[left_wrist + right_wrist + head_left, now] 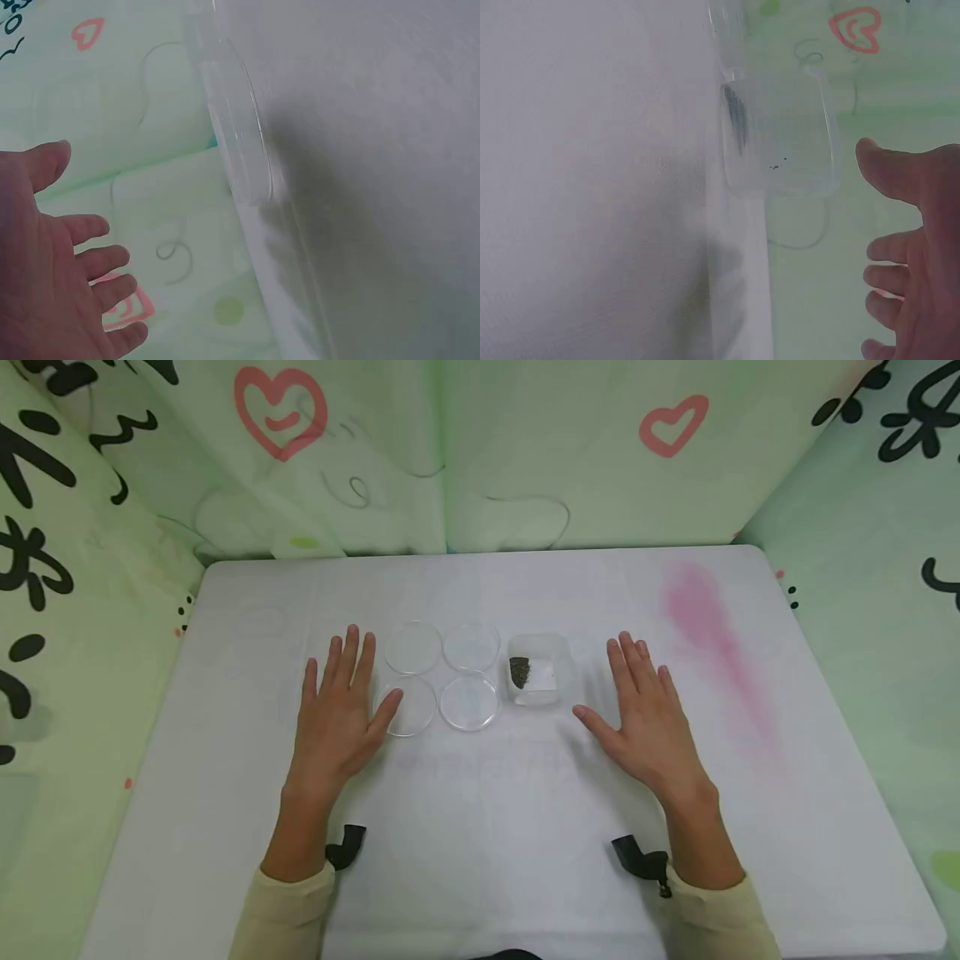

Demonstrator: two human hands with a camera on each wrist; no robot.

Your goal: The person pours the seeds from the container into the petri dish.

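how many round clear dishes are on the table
4: far left dish, far right dish, near left dish, partly behind the left hand, and near right dish, all left of the clear container. Any stacked underneath can't be told apart.

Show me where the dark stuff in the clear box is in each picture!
Head: the dark stuff sits in the left part of the clear box, just right of the picture's middle.
Left wrist: not in this picture.
Right wrist: the dark stuff is a streak at the clear box's upper left, above the picture's middle.
Shared landmark: the red heart with a curve inside, top left, lower left, then top right.
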